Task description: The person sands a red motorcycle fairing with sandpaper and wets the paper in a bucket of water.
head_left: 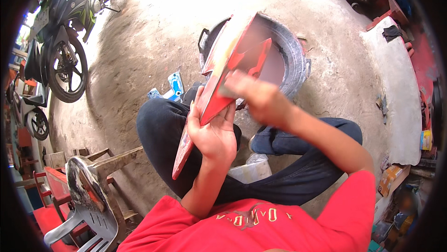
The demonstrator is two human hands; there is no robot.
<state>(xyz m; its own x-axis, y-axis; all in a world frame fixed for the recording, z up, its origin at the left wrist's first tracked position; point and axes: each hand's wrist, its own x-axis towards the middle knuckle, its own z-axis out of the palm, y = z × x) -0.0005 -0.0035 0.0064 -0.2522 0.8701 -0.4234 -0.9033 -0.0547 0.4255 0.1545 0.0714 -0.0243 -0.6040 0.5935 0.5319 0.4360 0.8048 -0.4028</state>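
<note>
A long, pointed red motorcycle body panel [222,73] slants across my lap, its far end over a round dark tub [298,54] of murky pinkish liquid. My left hand [212,133] grips the panel from below, palm up, fingers wrapped round its edges. Pressed on the panel's red face is my right hand [260,96], slightly smeared by motion, with its fingers closed on a small grey pad [226,89]. Whether that pad is sandpaper or a sponge I cannot make out.
Blue-and-white panel pieces [175,86] lie on the concrete floor beside my left knee. A pale box [251,172] sits between my legs. Parked motorcycles [65,66] stand at left, near a worn plastic chair [95,205]. A long white slab [396,98] lies at right.
</note>
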